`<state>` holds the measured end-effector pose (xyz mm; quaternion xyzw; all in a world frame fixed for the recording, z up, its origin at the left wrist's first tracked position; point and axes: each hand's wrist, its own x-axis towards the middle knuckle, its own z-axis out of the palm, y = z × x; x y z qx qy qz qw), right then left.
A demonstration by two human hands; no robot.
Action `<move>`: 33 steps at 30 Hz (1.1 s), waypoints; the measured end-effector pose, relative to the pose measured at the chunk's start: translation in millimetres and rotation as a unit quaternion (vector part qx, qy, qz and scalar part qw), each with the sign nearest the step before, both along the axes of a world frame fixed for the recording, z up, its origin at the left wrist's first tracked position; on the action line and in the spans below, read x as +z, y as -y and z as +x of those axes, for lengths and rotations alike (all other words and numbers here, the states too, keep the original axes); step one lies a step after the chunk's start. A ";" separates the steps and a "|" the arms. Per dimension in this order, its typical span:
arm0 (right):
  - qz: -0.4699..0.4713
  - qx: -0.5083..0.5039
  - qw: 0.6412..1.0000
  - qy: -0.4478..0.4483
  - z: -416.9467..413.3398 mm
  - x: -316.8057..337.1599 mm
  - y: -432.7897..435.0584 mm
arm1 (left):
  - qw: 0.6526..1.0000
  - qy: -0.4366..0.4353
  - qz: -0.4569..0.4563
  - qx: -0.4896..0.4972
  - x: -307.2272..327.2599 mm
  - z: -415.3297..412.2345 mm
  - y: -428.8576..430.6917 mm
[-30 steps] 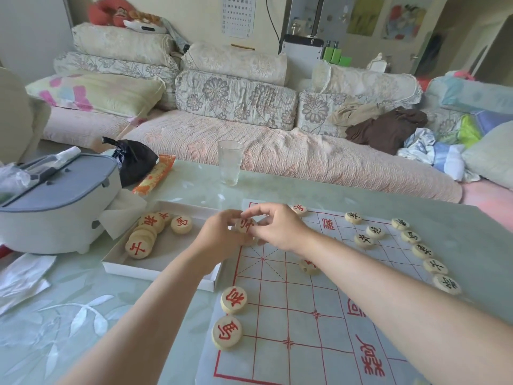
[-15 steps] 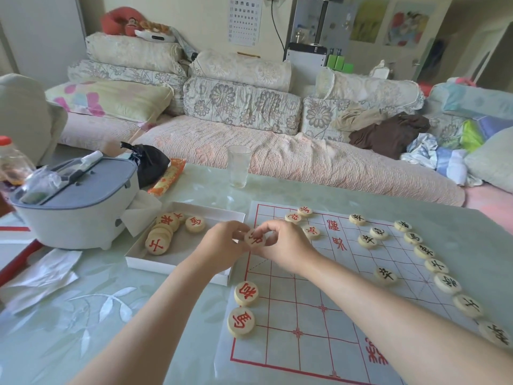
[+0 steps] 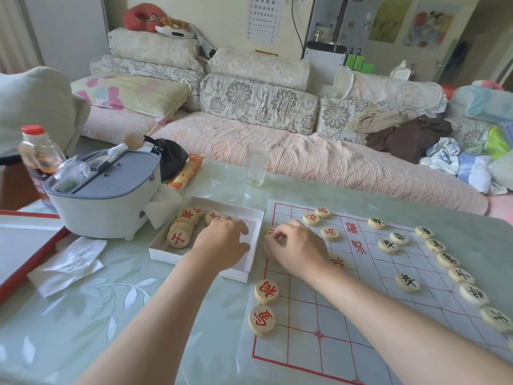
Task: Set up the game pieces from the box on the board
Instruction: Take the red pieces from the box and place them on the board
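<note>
Finding: half a second ago both hands met on one red piece above the left edge of the board (image 3: 319,315). They have since parted. The left hand (image 3: 222,243) has gone back over the box (image 3: 251,218) at mid-tabletop (image 3: 83,315), reaching towards the red pieces (image 3: 180,234) at its far-left end. Whether it grips one cannot be told. The right hand (image 3: 297,248), fingers curled, pinches the piece (image 3: 270,232) at the board's left edge. Black pieces (image 3: 444,259) line the right side. Judgement: hand-over done, several red pieces outstanding
</note>
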<state>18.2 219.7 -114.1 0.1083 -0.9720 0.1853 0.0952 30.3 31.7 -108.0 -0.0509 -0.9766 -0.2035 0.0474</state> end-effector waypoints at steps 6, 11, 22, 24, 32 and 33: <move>-0.023 0.072 0.996 -0.036 -21.1 22.7 47.0 | 0.994 -0.052 -0.026 0.094 7.8 1.3 47.7; 0.045 0.126 0.991 0.018 -46.7 24.0 96.8 | 0.990 -0.052 0.014 0.130 16.1 12.2 82.9; 0.084 0.134 0.987 0.005 -65.9 0.8 133.4 | 0.990 -0.042 0.006 0.134 1.0 12.9 111.3; 0.078 0.135 0.988 0.006 -64.6 -2.0 131.0 | 0.990 -0.037 -0.019 0.136 2.1 11.4 108.5; 0.020 0.138 0.990 -0.010 -53.7 3.0 105.4 | 0.989 0.003 -0.080 0.125 14.3 14.1 90.3; 0.013 0.137 0.990 -0.014 -52.4 5.3 100.1 | 0.988 0.000 -0.095 0.125 17.3 15.0 87.5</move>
